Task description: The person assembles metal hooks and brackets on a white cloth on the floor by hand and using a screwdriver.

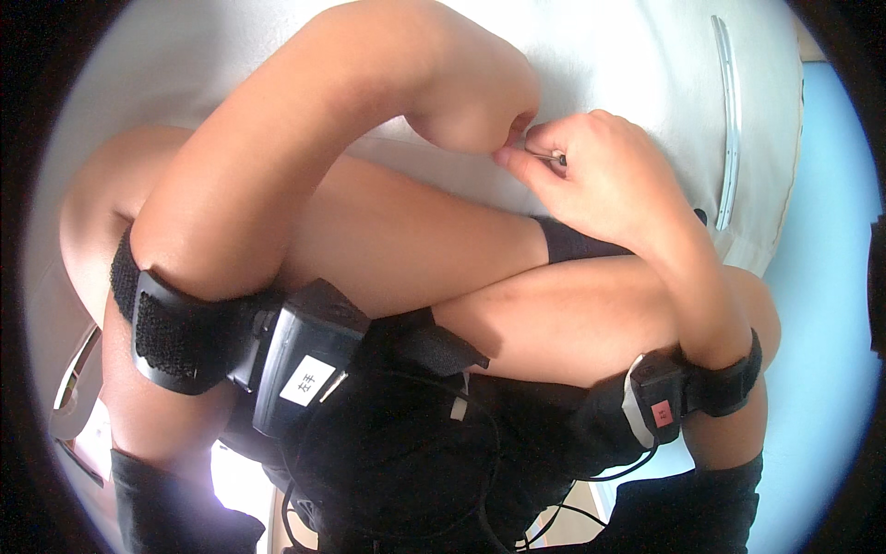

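Observation:
My left hand (480, 88) is bent over in front of me, its back toward me and its fingers curled inward. What it may hold is hidden behind the hand. Right beside it, my right hand (609, 171) pinches a thin, light metal rod (546, 156) with a small dark end between thumb and fingers. The tips of both hands meet or nearly meet at the rod's far end. The rod is too small to tell its exact kind.
My crossed legs (406, 222) lie under the hands on a white cloth (637, 55). A long, narrow shiny strip (727, 120) lies at the right, before a light blue surface (831, 231). Black cuffs with boxes (309, 355) sit on both forearms, and cables (494, 434) hang near my lap.

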Action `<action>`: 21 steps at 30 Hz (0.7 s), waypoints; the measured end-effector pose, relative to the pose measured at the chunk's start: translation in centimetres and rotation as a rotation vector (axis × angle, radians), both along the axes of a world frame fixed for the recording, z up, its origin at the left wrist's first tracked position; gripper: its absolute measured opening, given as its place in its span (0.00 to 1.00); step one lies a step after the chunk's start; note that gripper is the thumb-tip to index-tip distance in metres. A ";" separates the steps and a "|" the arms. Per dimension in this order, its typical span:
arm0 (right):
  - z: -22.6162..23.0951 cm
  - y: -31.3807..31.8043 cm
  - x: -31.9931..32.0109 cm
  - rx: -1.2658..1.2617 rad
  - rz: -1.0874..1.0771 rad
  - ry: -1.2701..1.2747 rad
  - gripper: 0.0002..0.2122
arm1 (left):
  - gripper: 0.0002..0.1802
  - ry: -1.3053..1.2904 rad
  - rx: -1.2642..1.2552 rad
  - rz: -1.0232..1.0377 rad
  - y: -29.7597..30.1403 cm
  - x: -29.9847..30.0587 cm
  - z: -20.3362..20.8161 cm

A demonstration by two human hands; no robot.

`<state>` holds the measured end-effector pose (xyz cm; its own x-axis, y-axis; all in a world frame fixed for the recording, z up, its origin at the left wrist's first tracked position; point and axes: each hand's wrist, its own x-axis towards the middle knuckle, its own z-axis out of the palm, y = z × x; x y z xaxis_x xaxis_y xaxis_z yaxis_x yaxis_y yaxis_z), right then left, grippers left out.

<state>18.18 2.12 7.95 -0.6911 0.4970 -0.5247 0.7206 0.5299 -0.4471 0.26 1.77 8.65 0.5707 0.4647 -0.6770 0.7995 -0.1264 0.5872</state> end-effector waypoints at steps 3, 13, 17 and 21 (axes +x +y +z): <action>-0.2 0.0 0.0 0.011 0.028 0.003 0.17 | 0.10 -0.115 -0.029 0.042 -0.2 -0.3 -1.0; -0.5 1.0 0.4 -0.023 0.093 -0.056 0.22 | 0.11 -0.055 0.036 0.003 0.2 -0.3 -0.6; -0.8 1.0 1.1 0.010 0.104 -0.034 0.26 | 0.11 0.002 0.076 -0.016 0.5 0.1 -1.4; -1.3 0.7 1.2 -0.002 0.096 -0.044 0.25 | 0.12 -0.031 0.105 -0.021 0.3 0.1 -2.0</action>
<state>19.37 2.86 6.66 -0.7118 0.4283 -0.5567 0.6854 0.5968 -0.4171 0.36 2.04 6.66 0.6008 0.5196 -0.6075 0.7779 -0.2048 0.5941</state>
